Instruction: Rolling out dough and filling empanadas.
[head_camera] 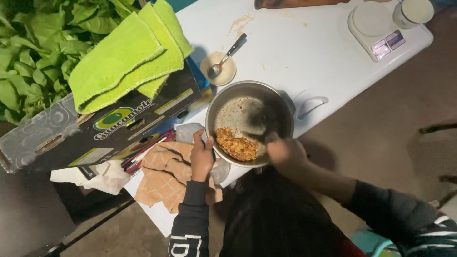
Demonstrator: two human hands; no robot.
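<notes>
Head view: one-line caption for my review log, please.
Left hand grips the rim of a metal pot while the right hand scrapes orange food inside with a blurred utensil.

Box [119, 119] crowds pot [238, 102] left, dish [218, 69] behind — right side open

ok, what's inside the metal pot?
The metal pot holds an orange-brown food heap near the left hand, plus a blurred utensil from the right hand; its tip is unclear.

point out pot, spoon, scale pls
pot [238, 107], head view, bare inner wall above the food
spoon [215, 70], head view, bowl resting in the small dish
scale [370, 20], head view, round white weighing plate
</notes>
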